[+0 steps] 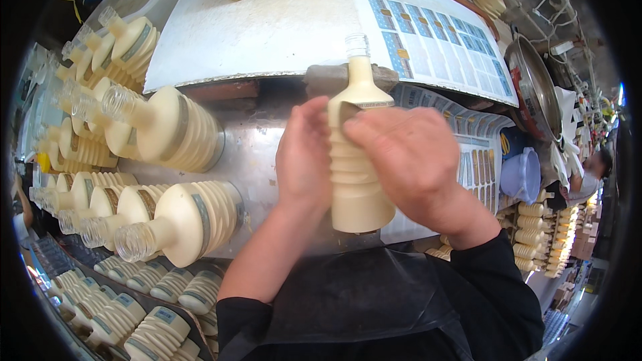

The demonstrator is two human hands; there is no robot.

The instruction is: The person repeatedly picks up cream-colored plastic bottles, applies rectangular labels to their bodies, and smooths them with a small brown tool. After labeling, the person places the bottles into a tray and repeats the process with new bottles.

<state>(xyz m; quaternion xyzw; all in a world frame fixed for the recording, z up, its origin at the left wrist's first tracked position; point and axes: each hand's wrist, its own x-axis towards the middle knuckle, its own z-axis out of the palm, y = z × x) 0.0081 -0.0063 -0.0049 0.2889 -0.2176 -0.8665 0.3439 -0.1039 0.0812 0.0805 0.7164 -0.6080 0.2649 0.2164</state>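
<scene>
A cream-coloured bottle (362,208) with a ribbed body and clear threaded glass neck stands in front of me, neck pointing away. A narrow printed band runs round its shoulder. My left hand (302,154), slightly blurred, is cupped along the bottle's left side, its fingers partly hidden. Over the right side, my right hand (408,157) is closed, pinching a small dark flat piece (348,112) against the bottle just below the shoulder band. Behind the bottle's neck is a brownish block (326,81).
Rows of similar bottles (194,220) lie on the left, with more in a crate (200,327) lower left. Label sheets (428,43) lie on the white board (267,33). At right are a blue-purple bucket (521,175), a large metal pan (535,87) and stacked bottles.
</scene>
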